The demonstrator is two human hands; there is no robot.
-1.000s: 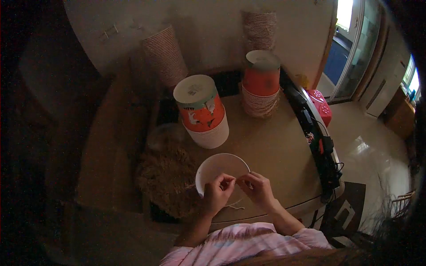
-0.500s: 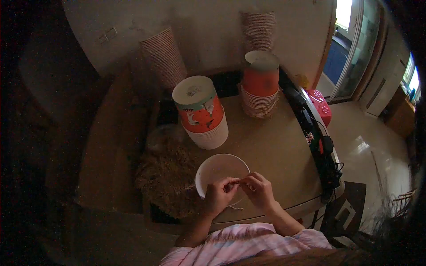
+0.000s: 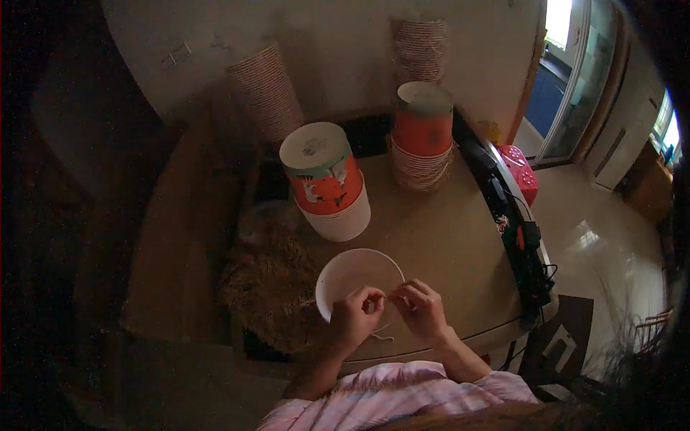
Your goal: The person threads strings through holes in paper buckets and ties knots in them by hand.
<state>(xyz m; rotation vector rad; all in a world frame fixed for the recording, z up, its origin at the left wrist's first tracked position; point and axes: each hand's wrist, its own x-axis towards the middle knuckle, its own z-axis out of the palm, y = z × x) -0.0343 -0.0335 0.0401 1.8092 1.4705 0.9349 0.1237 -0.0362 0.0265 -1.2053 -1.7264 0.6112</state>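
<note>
Across the tan desk (image 3: 445, 266), left to right: a shaggy brown fibre bundle (image 3: 269, 294); a stack of upturned, nested orange-and-white paper buckets (image 3: 327, 183); a round white bucket (image 3: 356, 273), mouth up; at its near rim, left hand (image 3: 352, 317) and right hand (image 3: 425, 312), fingers pinched, their hold too small to tell.

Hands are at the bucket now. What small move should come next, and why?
Probably hold the left hand steady and ease the right hand slightly toward it: they nearly meet at the near side of the bucket, with a pale cord just below. Whether they hold anything is too small to tell.
</note>
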